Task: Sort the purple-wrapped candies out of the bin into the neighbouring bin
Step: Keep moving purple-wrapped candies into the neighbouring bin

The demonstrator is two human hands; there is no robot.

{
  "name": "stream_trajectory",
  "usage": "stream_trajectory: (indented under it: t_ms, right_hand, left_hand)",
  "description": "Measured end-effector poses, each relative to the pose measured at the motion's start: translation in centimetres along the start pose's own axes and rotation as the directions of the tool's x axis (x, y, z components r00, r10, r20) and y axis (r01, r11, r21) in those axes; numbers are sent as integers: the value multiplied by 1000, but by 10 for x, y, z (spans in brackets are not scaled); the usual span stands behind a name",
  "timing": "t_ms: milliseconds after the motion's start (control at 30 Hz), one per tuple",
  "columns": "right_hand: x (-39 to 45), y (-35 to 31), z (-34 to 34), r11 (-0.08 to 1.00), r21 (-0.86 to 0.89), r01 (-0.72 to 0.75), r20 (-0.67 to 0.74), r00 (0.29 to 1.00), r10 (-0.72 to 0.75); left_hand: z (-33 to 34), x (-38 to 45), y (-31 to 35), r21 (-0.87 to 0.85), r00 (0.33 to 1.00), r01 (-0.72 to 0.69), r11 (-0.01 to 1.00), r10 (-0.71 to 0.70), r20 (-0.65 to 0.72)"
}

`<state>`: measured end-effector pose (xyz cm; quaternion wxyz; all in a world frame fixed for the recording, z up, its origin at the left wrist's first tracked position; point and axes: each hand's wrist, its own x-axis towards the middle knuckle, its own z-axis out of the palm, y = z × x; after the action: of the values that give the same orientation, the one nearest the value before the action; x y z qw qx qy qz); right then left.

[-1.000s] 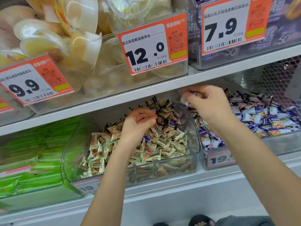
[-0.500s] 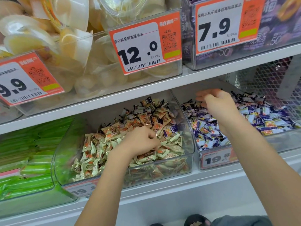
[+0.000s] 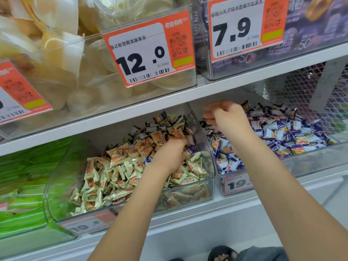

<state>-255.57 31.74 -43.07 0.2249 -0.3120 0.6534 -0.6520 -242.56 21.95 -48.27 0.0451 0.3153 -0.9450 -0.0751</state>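
Meanwhile the left hand (image 3: 170,156) digs among purple-wrapped candies (image 3: 150,159) in the middle bin (image 3: 211,178) (its grip hidden); the right hand (image 3: 228,119) hovers loosely curled, empty, over the neighbouring bin (image 3: 320,159).

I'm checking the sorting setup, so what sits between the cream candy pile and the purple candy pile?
In the head view, only the clear walls of the two bins, side by side, part the cream candies from the purple candies.

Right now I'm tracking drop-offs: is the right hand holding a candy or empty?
Apparently empty. The right hand hangs over the purple-candy bin with fingers loosely curled and no wrapper visible between them; its palm side is hidden.
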Motion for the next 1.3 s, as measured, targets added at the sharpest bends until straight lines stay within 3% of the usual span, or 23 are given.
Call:
stream_trajectory:
  t_ms: [167, 333, 400, 500, 600, 800, 867, 933, 1000, 1067, 1133, 1200, 1300]
  right_hand:
    - [3, 5, -6, 998, -65, 22, 46, 999, -19]
    - [3, 3, -8, 998, -54, 44, 26, 999, -43]
    - [1, 0, -9, 987, -100, 122, 33, 992, -119]
    - [-7, -5, -4, 946, -161, 282, 276, 933, -231]
    - [-11, -6, 2, 920, -196, 340, 423, 876, -234]
    - [-10, -4, -4, 878, -319, 358, 421, 883, -207]
    - [-8, -3, -4, 897, -294, 329, 396, 897, -199]
    - [-4, -4, -8, 934, -226, 275, 268, 940, -212]
    - [3, -3, -18, 955, -211, 209, 84, 977, -195]
    - [8, -1, -28, 935, -326, 142, 2, 989, -150]
    - [11, 3, -33, 885, -452, 111, 30, 994, -109]
    - [13, 4, -32, 895, -429, 122, 80, 992, -97]
    - [16, 7, -32, 898, -414, 151, 112, 987, -114]
  left_hand:
    - [1, -1, -6, -162, 996, 91, 983, -87, 31]
    - [-10, -12, -4, -290, 982, 155, 944, -180, -63]
    - [-20, -18, 1, -387, 953, 118, 914, -214, -214]
    - [-35, -26, 16, -526, 908, -23, 850, -202, -366]
    - [-36, -32, 33, -595, 907, -102, 797, -172, -385]
    - [-36, -30, 39, -649, 891, -149, 746, -183, -415]
    - [-35, -27, 35, -657, 892, -130, 743, -202, -405]
    - [-32, -23, 27, -669, 896, -84, 739, -237, -375]
    - [-27, -16, 17, -632, 929, 3, 775, -236, -284]
    - [-17, -6, 11, -507, 973, 89, 857, -184, -141]
    - [-7, 9, 8, -326, 992, 115, 938, -128, -21]
    - [-2, 24, 5, -158, 993, 110, 981, -103, 52]
    - [0, 35, -3, -86, 986, 118, 989, -106, 129]
